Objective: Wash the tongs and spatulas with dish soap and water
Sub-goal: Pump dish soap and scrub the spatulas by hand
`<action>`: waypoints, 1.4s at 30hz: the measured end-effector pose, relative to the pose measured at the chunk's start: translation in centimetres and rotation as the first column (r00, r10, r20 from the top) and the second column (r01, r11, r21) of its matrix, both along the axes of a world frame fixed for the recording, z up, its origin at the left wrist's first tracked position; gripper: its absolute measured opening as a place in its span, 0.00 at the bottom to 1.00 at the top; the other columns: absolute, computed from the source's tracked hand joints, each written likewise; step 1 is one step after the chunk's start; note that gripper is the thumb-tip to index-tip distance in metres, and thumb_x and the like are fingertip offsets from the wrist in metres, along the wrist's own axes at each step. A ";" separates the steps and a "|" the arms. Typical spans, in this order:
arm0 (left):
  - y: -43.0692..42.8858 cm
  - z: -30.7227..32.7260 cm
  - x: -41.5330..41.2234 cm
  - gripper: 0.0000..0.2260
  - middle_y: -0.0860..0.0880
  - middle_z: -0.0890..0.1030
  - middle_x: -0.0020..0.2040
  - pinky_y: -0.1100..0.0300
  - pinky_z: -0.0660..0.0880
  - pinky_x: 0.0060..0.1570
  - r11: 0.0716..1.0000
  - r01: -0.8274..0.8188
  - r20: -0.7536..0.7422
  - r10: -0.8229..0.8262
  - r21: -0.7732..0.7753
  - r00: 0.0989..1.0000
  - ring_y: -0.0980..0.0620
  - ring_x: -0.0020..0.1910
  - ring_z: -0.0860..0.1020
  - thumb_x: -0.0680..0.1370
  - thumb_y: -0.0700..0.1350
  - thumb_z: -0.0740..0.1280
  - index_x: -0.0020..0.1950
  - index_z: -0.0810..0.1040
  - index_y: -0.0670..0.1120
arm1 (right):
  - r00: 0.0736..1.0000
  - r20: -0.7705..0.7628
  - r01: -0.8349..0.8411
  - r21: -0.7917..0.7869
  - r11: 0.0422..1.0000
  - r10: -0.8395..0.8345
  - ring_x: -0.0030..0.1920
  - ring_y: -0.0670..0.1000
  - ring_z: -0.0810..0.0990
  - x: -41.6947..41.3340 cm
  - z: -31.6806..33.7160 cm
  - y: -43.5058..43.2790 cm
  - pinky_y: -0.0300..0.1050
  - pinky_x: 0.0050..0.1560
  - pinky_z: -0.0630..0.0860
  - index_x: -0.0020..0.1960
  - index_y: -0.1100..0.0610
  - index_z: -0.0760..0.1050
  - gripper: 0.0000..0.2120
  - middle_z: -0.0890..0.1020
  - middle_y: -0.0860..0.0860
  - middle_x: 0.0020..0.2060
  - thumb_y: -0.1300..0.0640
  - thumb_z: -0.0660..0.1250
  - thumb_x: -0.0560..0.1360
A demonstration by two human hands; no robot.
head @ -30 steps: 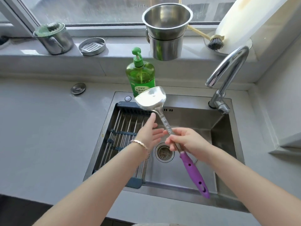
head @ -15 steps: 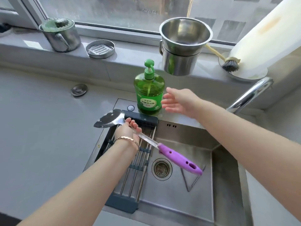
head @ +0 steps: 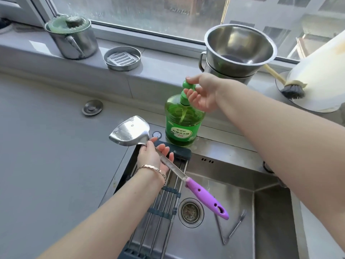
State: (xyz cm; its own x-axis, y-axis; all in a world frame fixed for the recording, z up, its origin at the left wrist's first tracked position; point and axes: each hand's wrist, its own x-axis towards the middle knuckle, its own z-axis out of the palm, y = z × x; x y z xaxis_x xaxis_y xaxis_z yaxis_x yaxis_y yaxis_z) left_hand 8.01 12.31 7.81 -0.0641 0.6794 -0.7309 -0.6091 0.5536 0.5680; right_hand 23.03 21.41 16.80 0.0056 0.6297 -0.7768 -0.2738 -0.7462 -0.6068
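My left hand (head: 154, 157) grips the metal shaft of a steel spatula (head: 130, 132) with a purple handle (head: 206, 199), held level over the left side of the sink (head: 214, 236). The blade points left over the counter. My right hand (head: 202, 92) is on the pump of the green dish soap bottle (head: 182, 126), thumb on top and fingers cupped under the nozzle. Metal tongs (head: 232, 229) lie on the sink bottom, right of the drain (head: 190, 213).
A roll-up drying rack (head: 160, 208) covers the sink's left part. On the windowsill stand a lidded steel pot (head: 72, 38), a round steel dish (head: 122, 57), stacked steel bowls (head: 239, 51), a dish brush (head: 292, 89) and a white board (head: 321, 75). Grey counter (head: 46, 156) lies to the left.
The spatula passed from my right hand to my left and swung level, blade left. My right hand reached across and now rests on the soap pump.
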 end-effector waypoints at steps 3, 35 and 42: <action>0.7 -0.6 0.1 0.13 0.49 0.72 0.35 0.56 0.74 0.38 0.999 -0.027 0.019 0.027 -0.027 0.999 0.53 0.34 0.74 0.82 0.46 0.54 0.42 0.74 0.47 | 0.998 -0.056 -0.003 -0.018 1.000 0.002 0.15 0.43 0.65 0.3 0.0 0.2 0.30 0.14 0.61 0.35 0.59 0.69 0.17 0.68 0.48 0.19 0.50 0.60 0.78; 0.4 3.1 -0.6 0.15 0.51 0.63 0.22 0.71 0.59 0.17 0.984 -0.175 -0.017 0.176 0.026 0.984 0.58 0.13 0.61 0.82 0.42 0.49 0.36 0.64 0.46 | 0.910 0.405 -0.074 0.373 0.925 -0.090 0.36 0.49 0.81 -2.4 -2.6 -14.9 0.35 0.35 0.80 0.48 0.65 0.76 0.15 0.81 0.58 0.42 0.58 0.53 0.82; -3.4 4.6 1.4 0.17 0.49 0.60 0.31 0.64 0.59 0.28 0.996 -0.089 -0.026 0.089 -0.001 0.996 0.53 0.26 0.61 0.83 0.44 0.46 0.33 0.58 0.47 | -0.066 0.977 -0.735 0.089 0.672 -0.202 0.37 0.52 0.82 -3.9 -8.6 -23.7 0.45 0.37 0.76 0.49 0.59 0.81 0.22 0.83 0.52 0.38 0.49 0.51 0.79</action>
State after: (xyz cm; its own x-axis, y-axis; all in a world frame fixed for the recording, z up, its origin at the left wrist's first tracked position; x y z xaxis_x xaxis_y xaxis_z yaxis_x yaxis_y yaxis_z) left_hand 9.41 8.89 12.40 -0.1429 0.6686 -0.7297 -0.6413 0.4990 0.5829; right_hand 19.17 -2.32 8.20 0.0614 0.9754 0.2119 0.9761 -0.0143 -0.2168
